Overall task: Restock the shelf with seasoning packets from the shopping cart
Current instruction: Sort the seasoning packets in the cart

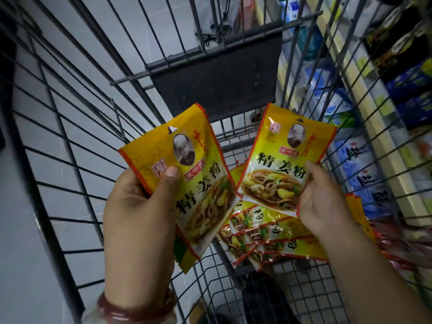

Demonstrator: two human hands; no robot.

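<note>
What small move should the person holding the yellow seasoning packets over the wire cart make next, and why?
Probably carry both to the shelf on the right: the left hand and right hand each already grip a yellow foil packet.

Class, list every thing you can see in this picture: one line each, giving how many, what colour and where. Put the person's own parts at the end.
Wire shopping cart: one, grey metal, fills the view from above.
Dark cart flap panel: one, black, at the cart's far end.
Yellow seasoning packet in left grip: one on top, red-edged, with at least one more edge showing behind it.
Yellow seasoning packet in right grip: one, red-edged, held above the cart.
Loose yellow packets: several, overlapping on the cart floor; exact count unclear.
Shelf goods: many, mostly blue and white, on the right; blurred.
Brown bead bracelet: one, on the left wrist.
Left hand: one.
Right hand: one.
</note>
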